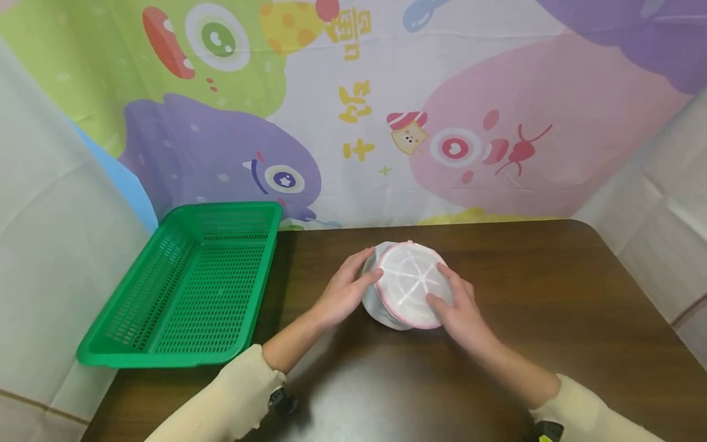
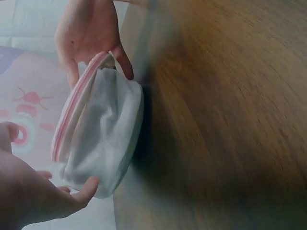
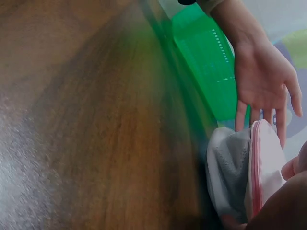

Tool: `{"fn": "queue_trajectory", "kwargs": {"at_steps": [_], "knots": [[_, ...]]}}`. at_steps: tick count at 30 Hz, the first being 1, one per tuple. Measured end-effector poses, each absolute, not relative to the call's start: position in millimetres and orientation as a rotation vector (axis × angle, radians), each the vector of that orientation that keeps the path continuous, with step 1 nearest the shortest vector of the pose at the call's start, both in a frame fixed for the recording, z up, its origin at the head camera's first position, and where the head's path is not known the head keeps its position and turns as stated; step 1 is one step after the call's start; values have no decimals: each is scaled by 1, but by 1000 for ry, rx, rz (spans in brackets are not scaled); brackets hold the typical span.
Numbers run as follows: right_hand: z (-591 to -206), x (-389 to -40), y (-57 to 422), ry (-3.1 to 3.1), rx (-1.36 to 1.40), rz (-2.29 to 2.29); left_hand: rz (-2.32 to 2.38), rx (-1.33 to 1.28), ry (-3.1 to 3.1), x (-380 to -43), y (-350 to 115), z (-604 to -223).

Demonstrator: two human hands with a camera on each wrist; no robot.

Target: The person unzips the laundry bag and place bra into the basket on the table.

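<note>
A round mesh laundry bag (image 1: pixel 418 283) with a white top and pink zip trim stands between both hands on the brown table. Its pale grey-white mesh side (image 2: pixel 108 120) bulges out and creases below the zip. At the bag's left is my left hand (image 1: pixel 345 288), its thumb by the pink rim; the right wrist view shows that palm (image 3: pixel 263 79) facing the bag with fingers fairly straight. My right hand (image 1: pixel 461 310) holds the bag's right side, thumb and fingertips over the top panel. Part of this hand is hidden behind the bag in the left wrist view.
A green plastic basket (image 1: pixel 256 294) with slotted walls and floor sits at the table's left. The wooden table (image 1: pixel 552 294) extends to the right. A cartoon-printed cloth (image 1: pixel 375 184) hangs along the back edge, with pale cloth at both sides.
</note>
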State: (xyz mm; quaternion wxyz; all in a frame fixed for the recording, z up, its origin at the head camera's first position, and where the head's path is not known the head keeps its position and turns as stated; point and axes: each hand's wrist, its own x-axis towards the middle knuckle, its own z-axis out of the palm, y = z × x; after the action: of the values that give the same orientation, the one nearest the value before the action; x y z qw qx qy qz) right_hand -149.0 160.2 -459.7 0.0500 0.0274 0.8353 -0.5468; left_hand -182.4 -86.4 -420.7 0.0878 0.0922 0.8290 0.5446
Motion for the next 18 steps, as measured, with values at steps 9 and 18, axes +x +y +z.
{"fn": "queue_trajectory", "kwargs": {"at_steps": [9,18], "knots": [[-452,-149,154,2500,88,-1646,1580,361,2506,-185,-86,-432],[-449,-162,157,2468,55,-1623,1560,213,2458,-168,-89,-416]]}}
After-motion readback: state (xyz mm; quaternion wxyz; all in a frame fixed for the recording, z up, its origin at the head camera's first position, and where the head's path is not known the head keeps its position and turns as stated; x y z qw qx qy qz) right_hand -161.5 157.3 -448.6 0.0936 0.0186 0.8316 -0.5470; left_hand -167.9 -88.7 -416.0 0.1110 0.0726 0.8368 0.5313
